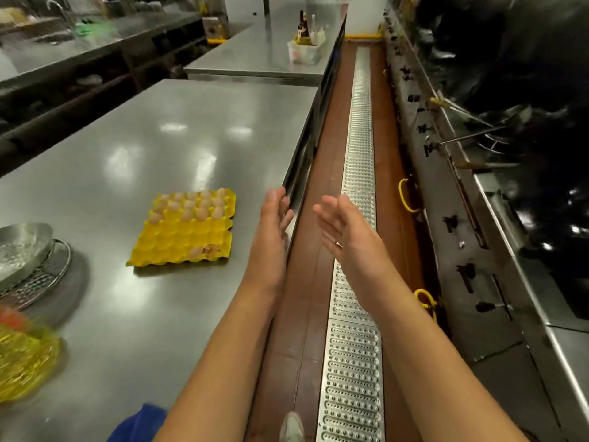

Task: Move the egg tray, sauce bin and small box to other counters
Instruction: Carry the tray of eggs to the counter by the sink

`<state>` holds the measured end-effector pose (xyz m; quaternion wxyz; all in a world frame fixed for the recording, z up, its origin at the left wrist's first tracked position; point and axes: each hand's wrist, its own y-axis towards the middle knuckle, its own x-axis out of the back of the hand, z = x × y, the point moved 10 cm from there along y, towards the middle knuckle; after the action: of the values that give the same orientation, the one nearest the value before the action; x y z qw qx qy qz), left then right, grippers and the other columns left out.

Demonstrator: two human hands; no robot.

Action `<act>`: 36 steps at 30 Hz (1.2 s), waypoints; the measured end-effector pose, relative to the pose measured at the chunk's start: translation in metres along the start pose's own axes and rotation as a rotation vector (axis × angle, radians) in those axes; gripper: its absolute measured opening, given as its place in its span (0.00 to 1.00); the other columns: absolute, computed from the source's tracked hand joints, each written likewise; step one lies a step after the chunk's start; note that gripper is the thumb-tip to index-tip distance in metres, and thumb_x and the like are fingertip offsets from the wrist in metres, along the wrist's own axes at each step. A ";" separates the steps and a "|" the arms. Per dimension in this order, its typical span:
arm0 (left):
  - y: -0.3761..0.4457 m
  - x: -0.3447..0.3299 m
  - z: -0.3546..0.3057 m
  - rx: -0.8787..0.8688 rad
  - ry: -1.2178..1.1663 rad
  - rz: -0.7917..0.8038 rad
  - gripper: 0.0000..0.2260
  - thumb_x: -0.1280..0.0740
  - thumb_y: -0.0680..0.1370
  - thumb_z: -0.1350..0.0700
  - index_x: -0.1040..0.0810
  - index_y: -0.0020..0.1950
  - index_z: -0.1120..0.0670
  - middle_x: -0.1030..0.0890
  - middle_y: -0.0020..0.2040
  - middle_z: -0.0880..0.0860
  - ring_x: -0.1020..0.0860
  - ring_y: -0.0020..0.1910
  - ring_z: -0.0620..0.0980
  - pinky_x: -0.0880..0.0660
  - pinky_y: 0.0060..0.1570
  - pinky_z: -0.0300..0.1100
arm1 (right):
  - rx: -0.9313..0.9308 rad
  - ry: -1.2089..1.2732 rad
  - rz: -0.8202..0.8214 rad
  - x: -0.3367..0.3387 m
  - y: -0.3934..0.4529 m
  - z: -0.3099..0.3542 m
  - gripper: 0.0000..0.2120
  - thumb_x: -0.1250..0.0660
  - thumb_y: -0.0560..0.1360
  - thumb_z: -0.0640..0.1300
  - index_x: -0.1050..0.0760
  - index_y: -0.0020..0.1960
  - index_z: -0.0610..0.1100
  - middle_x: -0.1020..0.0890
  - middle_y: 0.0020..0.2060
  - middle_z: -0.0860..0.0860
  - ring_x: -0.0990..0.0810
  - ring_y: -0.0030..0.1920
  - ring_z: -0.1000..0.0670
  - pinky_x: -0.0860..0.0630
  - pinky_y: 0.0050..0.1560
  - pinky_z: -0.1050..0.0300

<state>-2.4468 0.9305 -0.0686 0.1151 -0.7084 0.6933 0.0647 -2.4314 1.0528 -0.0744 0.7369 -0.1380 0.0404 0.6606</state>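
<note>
There is one view only, from a camera on the person's head. It looks forward and down along the aisle, with the steel desk (165,148) on the left, the cooking line on the right, and both forearms close below.

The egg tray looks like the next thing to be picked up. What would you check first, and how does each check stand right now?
1. Both hands free: left hand and right hand hold nothing. Ok.
2. Egg tray flat on the counter. Ok.
3. Tray edges free of neighbours. Ok.
4. Eggs sit only at the far end, so weight is uneven. Not ok.
5. Stain at the near corner, perhaps a broken egg. Cannot tell.
</note>
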 end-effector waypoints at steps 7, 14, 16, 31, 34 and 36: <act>0.081 -0.013 0.003 0.014 0.023 0.082 0.27 0.52 0.83 0.40 0.36 0.79 0.49 0.32 0.76 0.49 0.31 0.73 0.44 0.39 0.72 0.42 | 0.017 0.017 -0.060 -0.004 0.067 0.018 0.25 0.45 0.82 0.56 0.31 0.74 0.45 0.23 0.68 0.49 0.26 0.70 0.54 0.34 0.75 0.50; 0.142 -0.023 0.012 0.049 0.003 0.083 0.26 0.53 0.84 0.40 0.36 0.78 0.48 0.30 0.76 0.49 0.30 0.73 0.44 0.38 0.69 0.41 | 0.001 0.015 -0.074 0.005 0.127 0.024 0.25 0.45 0.82 0.56 0.31 0.74 0.44 0.23 0.69 0.48 0.27 0.71 0.53 0.34 0.75 0.50; 0.161 -0.020 0.014 0.050 0.001 0.051 0.26 0.52 0.83 0.40 0.35 0.78 0.48 0.30 0.76 0.49 0.30 0.72 0.44 0.38 0.71 0.43 | -0.007 0.013 -0.051 0.005 0.151 0.021 0.26 0.44 0.82 0.57 0.31 0.74 0.45 0.23 0.69 0.49 0.27 0.71 0.53 0.34 0.75 0.50; 0.266 0.046 0.009 -0.019 0.040 -0.440 0.27 0.49 0.80 0.34 0.32 0.74 0.45 0.28 0.73 0.47 0.28 0.70 0.43 0.37 0.75 0.49 | -0.187 -0.065 0.427 -0.074 0.313 -0.006 0.23 0.46 0.84 0.54 0.31 0.74 0.44 0.23 0.69 0.49 0.27 0.70 0.54 0.34 0.74 0.52; 0.255 0.081 0.015 -0.007 0.013 -0.571 0.31 0.47 0.75 0.33 0.31 0.74 0.46 0.27 0.73 0.48 0.27 0.69 0.45 0.36 0.74 0.50 | -0.237 -0.087 0.509 -0.104 0.326 -0.025 0.19 0.45 0.83 0.53 0.26 0.68 0.46 0.21 0.65 0.50 0.24 0.66 0.54 0.32 0.72 0.53; 0.247 0.111 0.017 0.008 -0.017 -0.677 0.28 0.46 0.76 0.34 0.30 0.71 0.45 0.27 0.73 0.49 0.26 0.69 0.46 0.35 0.73 0.49 | -0.262 -0.110 0.576 -0.128 0.333 -0.038 0.13 0.44 0.83 0.52 0.23 0.60 0.50 0.19 0.61 0.51 0.22 0.60 0.58 0.28 0.65 0.58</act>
<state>-2.6886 0.8247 -0.1312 0.1387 -0.8975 0.4178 0.0259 -2.7709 0.9496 -0.1294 0.4968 -0.1788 -0.0474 0.8479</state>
